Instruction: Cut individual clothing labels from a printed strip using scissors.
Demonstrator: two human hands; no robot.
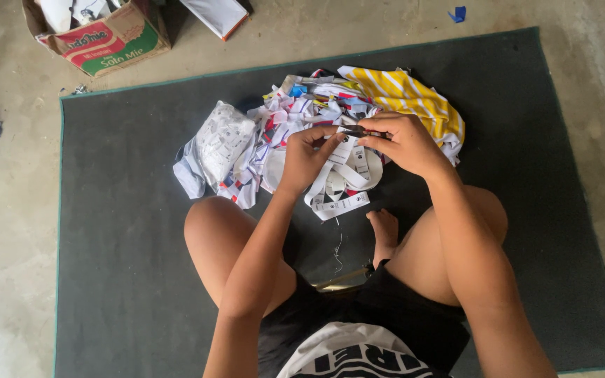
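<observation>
Both hands, left hand (307, 155) and right hand (404, 142), pinch a label strip (342, 155) over a dark mat (127, 245) on concrete floor (8, 224).

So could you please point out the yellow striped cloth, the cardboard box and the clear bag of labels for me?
yellow striped cloth (404, 94), head view, middle of its striped top.
cardboard box (110, 42), head view, its printed front wall.
clear bag of labels (224, 138), head view, centre of the bag.

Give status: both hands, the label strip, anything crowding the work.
Left hand pinching white label strip. Right hand gripping small dark tool at strip's top. Label pile and yellow striped cloth crowd close behind, on dark mat.
</observation>
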